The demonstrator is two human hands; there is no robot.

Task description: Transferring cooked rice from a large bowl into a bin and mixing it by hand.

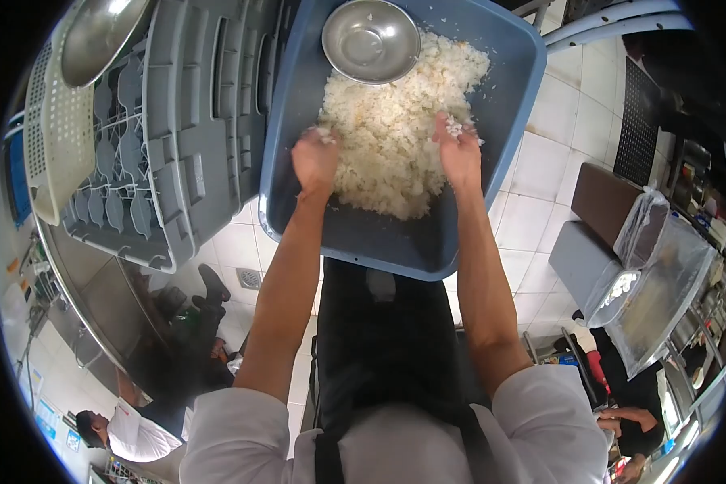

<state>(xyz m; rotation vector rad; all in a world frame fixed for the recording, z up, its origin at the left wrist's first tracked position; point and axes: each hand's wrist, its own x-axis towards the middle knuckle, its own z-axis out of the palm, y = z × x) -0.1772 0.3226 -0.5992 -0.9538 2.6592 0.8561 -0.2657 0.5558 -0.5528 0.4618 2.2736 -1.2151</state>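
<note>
A large blue-grey plastic tub (363,248) stands before me with a bed of cooked white rice (393,145) in it. At the rice's left edge is my left hand (316,158), blurred, its fingers curled and a little rice on them. Across from it, at the right edge of the rice, my right hand (458,145) has its fingers bent around a small clump of rice, with grains stuck to the skin. A round stainless steel bowl (370,41) rests on the rice at the tub's far left and holds only a few grains.
Grey dish racks (187,139) stand left of the tub, with a perforated plastic basket (60,127) and another metal bowl (100,36) on them. Lidded bins (587,266) stand on the tiled floor at right. A person in white (139,432) is at lower left, another person (632,393) at lower right.
</note>
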